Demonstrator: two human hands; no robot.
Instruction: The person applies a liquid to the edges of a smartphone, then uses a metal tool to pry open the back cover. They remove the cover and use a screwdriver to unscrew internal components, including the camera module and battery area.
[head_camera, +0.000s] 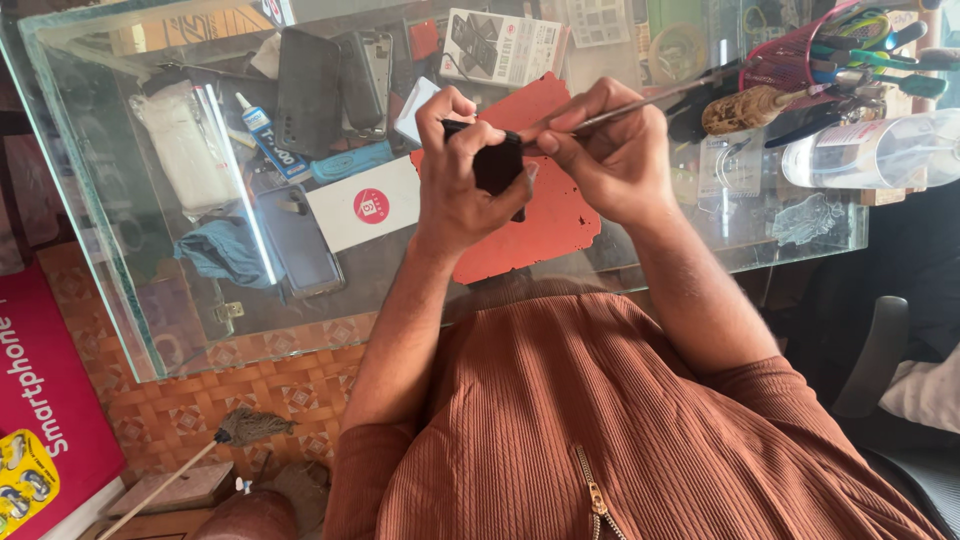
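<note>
Your left hand (462, 170) is clamped on a small black device (497, 162), its fingers (452, 108) curled over the top edge and the thumb pressed against the lower side. You hold that device in the air just above the orange mat (540, 225), which lies on the glass desk (120, 260).

Your right hand (615, 150) sits just right of the device, fingers together in a pinch on a thin metal tool (640, 105). The tool's tip meets the device's upper edge, and its shaft slants up and away toward the far right.

Left of the mat lies a white card with a red round mark (362, 205), touching the mat's edge. Further left of the mat are a blue-capped glue tube (268, 135), a dark phone (300, 245) lying flat, a blue cloth (225, 250) and a white cloth bundle (185, 145).

Right of the mat stand a red basket of tools (790, 60) and a clear plastic bottle (880, 150) lying on its side. Beyond the mat rests a white printed box (505, 45).
</note>
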